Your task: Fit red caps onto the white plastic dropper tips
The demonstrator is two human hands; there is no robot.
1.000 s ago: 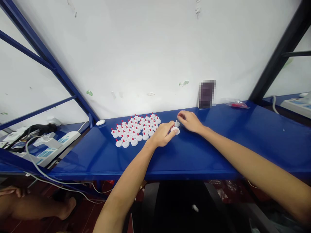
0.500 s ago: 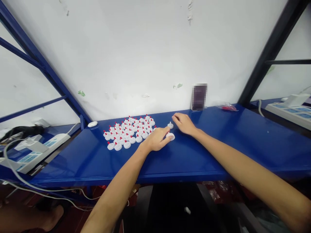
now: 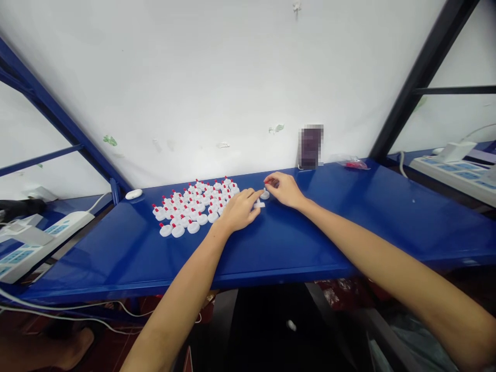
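Note:
My left hand is closed around a white nozzle cap, held between thumb and fingers just above the table. Its index fingertip reaches a second white nozzle cap, which stands upright on the blue table; whether they touch I cannot tell. My right hand pinches a small red tip right at the top of that standing cap. To the left of my left hand, many white nozzle caps with red tips stand upright, close together.
A blue table runs along the white wall. A pixelated dark phone-like object leans on the wall, with a clear bag of red pieces to its right. A white oval case lies at the back left. Power strips flank the table.
My right hand has come in to the standing white nozzle cap, and a red tip now shows in its fingers. My left hand has turned the cap it holds. The view has shifted slightly.

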